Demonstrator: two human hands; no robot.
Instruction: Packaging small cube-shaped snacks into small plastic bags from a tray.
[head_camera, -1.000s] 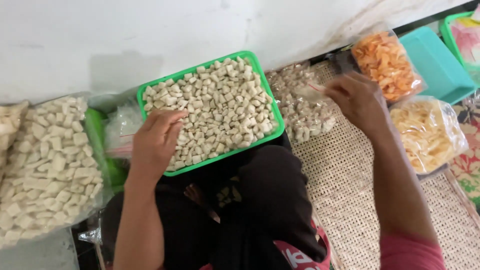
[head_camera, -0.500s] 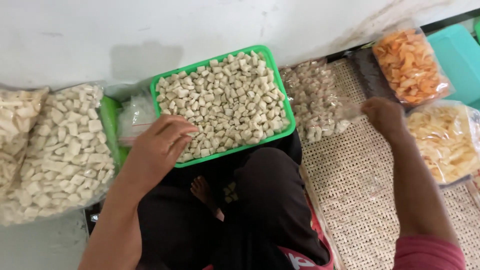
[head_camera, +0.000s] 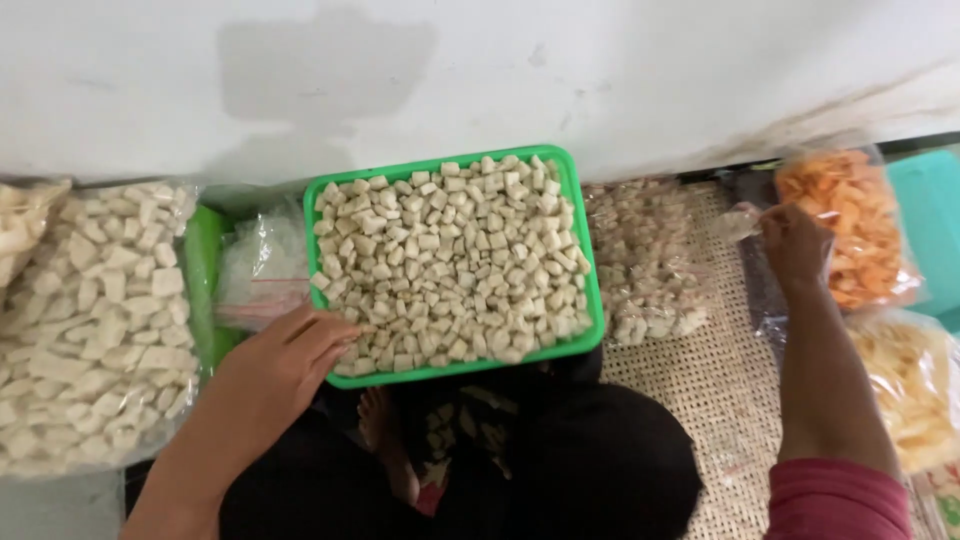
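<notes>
Partly cut off: 1 teal tray (head_camera: 925, 215) at the far right edge, 1 bag of pale chips (head_camera: 910, 395) below it, and 1 large bag of white cubes (head_camera: 95, 320) at the left.

Surface: woven mat (head_camera: 710, 400) on the right, white wall (head_camera: 480, 70) at the far side.

Centre: 1 green tray (head_camera: 585, 275) heaped with small cream cubes (head_camera: 455, 265), resting over dark-clothed knees.

Left hand (head_camera: 275, 375): fingers loosely spread, tips touching the tray's near-left rim and cubes.

Right hand (head_camera: 795, 245): fingers curled, pinching the clear plastic of a bag of orange chips (head_camera: 850, 225); the grip itself is hard to make out.

Between the tray and the right hand: 1 bag of beige pieces (head_camera: 645, 260).
</notes>
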